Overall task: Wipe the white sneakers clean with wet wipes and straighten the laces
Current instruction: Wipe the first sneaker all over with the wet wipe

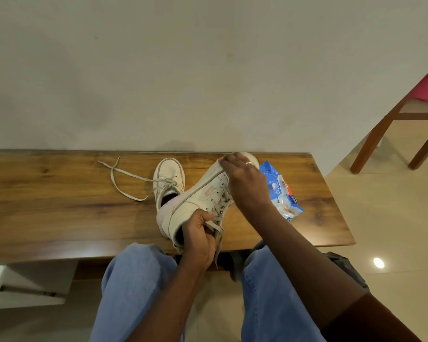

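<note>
My left hand (199, 239) grips the collar and tongue of a white sneaker (195, 201) that is tilted on its side over the wooden table (59, 206), toe pointing away. My right hand (242, 178) lies over the toe end, fingers curled down on the sole edge; whether a wipe is under them I cannot tell. A second white sneaker (169, 177) stands upright behind it, its grey laces (124, 180) trailing loose to the left. The blue wet wipes pack (283, 191) lies to the right of my right hand.
The table backs onto a pale wall. A wooden chair (393, 119) with a pink seat stands on the tiled floor at the right. My knees in blue jeans (134, 280) are at the table's front edge. A white unit (22, 285) sits lower left.
</note>
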